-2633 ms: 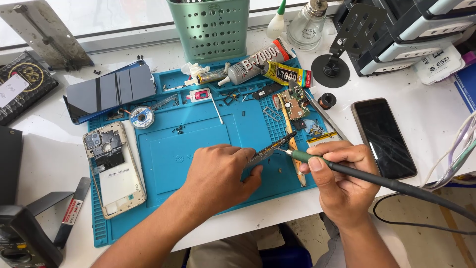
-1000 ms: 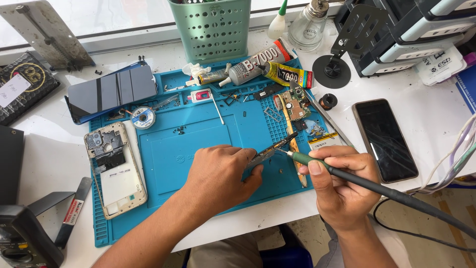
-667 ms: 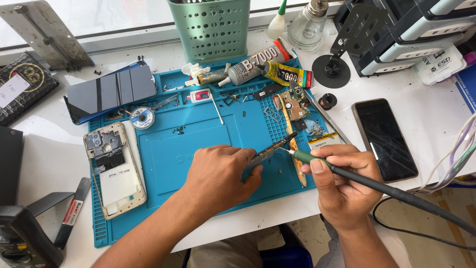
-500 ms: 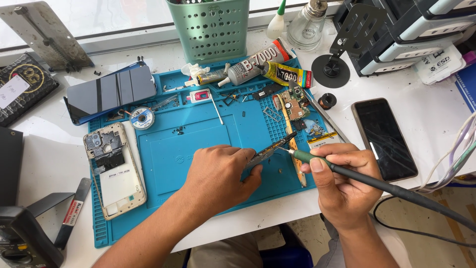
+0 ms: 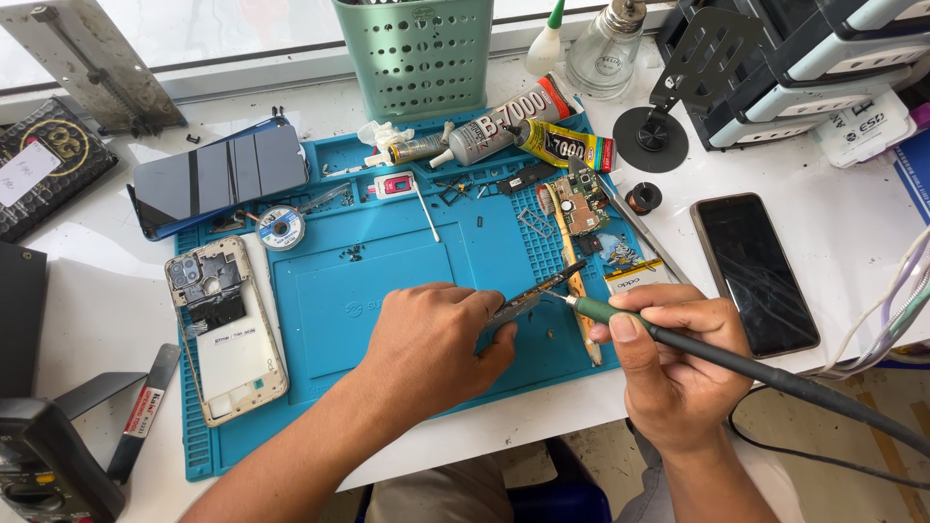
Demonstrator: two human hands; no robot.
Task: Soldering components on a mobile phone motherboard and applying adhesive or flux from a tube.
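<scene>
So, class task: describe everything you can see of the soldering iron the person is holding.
The soldering iron is a slim dark rod with a green collar near its thin metal tip. The right hand grips it like a pen, thumb on top, slanting it down and leftward. Its tip meets a small strip-shaped part pinched by the left hand above the blue mat. The handle tapers into a dark cable that runs off the lower right edge.

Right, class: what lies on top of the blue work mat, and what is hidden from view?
On the blue mat: an opened phone, glue tubes, a circuit board. The left hand pinches tweezers; the right hand holds a soldering iron. The mat under the hands is hidden.
</scene>
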